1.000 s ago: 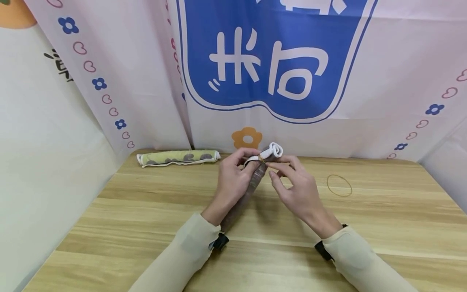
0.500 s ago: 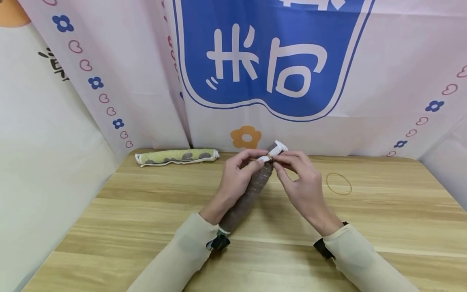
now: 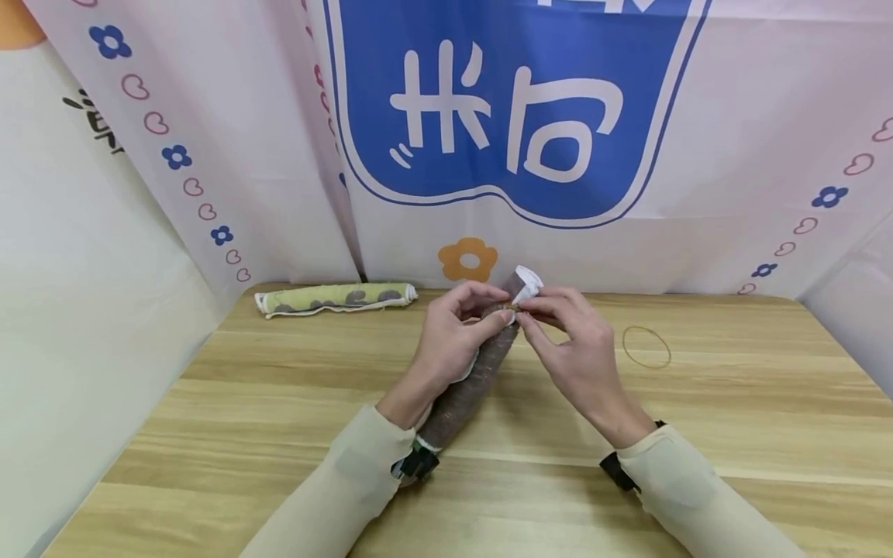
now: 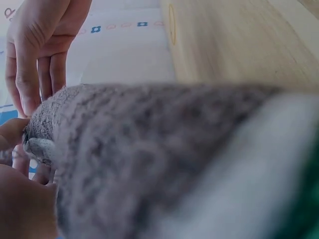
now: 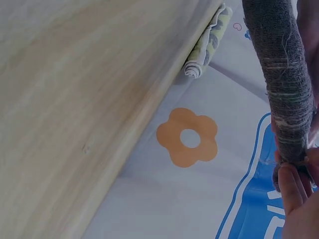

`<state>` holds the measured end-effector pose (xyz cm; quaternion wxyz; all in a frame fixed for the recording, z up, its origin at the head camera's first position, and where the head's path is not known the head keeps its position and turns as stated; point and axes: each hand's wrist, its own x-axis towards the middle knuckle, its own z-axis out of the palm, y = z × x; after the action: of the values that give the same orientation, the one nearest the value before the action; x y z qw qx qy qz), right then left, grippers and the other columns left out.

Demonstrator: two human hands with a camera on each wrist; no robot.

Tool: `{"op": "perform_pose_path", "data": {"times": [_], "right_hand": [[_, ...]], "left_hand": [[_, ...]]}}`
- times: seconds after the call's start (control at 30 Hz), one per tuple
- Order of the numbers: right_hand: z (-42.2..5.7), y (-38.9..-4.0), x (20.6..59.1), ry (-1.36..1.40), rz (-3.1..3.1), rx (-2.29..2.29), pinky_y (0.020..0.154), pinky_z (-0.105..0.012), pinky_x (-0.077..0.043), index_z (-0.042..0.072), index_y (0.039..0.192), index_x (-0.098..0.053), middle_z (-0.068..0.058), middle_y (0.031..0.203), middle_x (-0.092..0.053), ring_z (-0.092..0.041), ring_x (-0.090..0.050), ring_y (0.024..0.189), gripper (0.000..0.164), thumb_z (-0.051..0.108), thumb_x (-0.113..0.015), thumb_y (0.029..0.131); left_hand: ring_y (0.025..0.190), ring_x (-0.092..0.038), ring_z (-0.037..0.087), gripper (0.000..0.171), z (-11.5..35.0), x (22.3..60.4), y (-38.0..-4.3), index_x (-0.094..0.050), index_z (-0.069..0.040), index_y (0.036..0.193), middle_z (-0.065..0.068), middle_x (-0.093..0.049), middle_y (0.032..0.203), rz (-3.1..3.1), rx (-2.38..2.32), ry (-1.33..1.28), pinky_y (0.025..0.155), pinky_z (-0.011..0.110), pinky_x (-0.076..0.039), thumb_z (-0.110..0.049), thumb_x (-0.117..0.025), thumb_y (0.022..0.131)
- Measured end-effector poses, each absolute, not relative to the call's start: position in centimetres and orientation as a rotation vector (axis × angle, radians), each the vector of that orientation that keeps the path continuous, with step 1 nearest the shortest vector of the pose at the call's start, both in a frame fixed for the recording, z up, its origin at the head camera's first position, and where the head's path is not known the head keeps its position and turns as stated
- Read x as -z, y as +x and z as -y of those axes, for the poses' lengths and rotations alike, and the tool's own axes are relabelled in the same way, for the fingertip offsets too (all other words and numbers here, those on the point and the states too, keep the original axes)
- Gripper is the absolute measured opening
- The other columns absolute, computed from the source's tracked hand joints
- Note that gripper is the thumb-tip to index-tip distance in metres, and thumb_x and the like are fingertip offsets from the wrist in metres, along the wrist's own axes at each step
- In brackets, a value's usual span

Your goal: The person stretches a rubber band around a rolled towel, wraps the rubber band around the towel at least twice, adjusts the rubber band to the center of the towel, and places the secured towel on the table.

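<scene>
A brown-grey towel point(image 3: 466, 395) is rolled into a long tube with white edging and slants away across the table. My left hand point(image 3: 449, 337) grips the roll near its far end, thumb on top. At that end my right hand point(image 3: 580, 341) pinches a thin tan rubber band point(image 3: 508, 305) that runs round the roll, fingertips right against the fabric. A white flap of edging sticks up past the band. In the left wrist view the towel roll point(image 4: 139, 149) fills the foreground. The right wrist view shows the narrowed towel end point(image 5: 289, 99) held between fingers.
A second rolled towel point(image 3: 338, 299), yellow-green with grey spots, lies at the table's back left. One loose rubber band point(image 3: 668, 350) rests on the wooden table point(image 3: 725, 434) to the right. Behind the back edge hangs a printed curtain point(image 3: 698, 256).
The rubber band sits lower round the towel end, and the white edging flap now folds upward. My right fingers have moved in against the roll. The roll's near end shows more beneath my left wrist.
</scene>
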<state>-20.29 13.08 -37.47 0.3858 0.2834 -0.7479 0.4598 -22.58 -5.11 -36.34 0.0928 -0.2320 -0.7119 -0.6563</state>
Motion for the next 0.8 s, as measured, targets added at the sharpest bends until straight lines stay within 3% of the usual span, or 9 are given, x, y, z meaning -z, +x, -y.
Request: {"op": "perform_pose_path", "data": {"times": [0.2, 0.43, 0.67, 0.8], "right_hand": [[-13.3, -20.5, 37.6, 0.766, 1.904, -0.999, 0.084, -0.025, -0.060, -0.002, 0.105, -0.077, -0.013, 0.104, -0.071, -0.025, -0.073, 0.093, 0.024, -0.012, -0.084, 0.084], [-13.9, -21.0, 37.7, 0.846, 1.955, -0.982, 0.081, -0.033, -0.061, -0.001, 0.099, -0.073, -0.013, 0.103, -0.068, -0.025, -0.070, 0.093, 0.024, -0.015, -0.083, 0.082], [-14.5, -21.4, 37.6, 0.885, 2.061, -1.110, 0.091, -0.023, -0.056, 0.001, 0.094, -0.073, -0.012, 0.105, -0.062, -0.025, -0.069, 0.097, 0.022, -0.014, -0.082, 0.081], [-14.6, -21.3, 37.3, 0.866, 2.130, -1.148, 0.090, -0.024, -0.053, 0.006, 0.090, -0.072, -0.010, 0.105, -0.059, -0.023, -0.067, 0.097, 0.022, -0.012, -0.081, 0.081]], "left_hand": [[0.088, -0.067, 0.014, 0.023, 4.9, 36.2, -22.4, -0.072, 0.001, 0.111, 0.010, -0.073, 0.101, 2.104, 1.931, -0.663, 0.076, 0.025, -0.059, 0.003, -0.081, 0.090], [0.090, -0.068, 0.014, 0.023, 4.9, 36.5, -22.4, -0.072, 0.000, 0.110, 0.010, -0.073, 0.104, 2.123, 1.911, -0.684, 0.076, 0.025, -0.059, 0.006, -0.080, 0.089], [0.087, -0.068, 0.017, 0.021, 5.0, 36.6, -22.5, -0.072, -0.001, 0.108, 0.009, -0.073, 0.101, 2.123, 1.874, -0.711, 0.077, 0.028, -0.058, 0.006, -0.080, 0.090], [0.086, -0.068, 0.017, 0.019, 4.9, 36.4, -22.5, -0.072, -0.001, 0.107, 0.010, -0.073, 0.100, 2.116, 1.861, -0.728, 0.079, 0.031, -0.058, 0.005, -0.079, 0.090]]}}
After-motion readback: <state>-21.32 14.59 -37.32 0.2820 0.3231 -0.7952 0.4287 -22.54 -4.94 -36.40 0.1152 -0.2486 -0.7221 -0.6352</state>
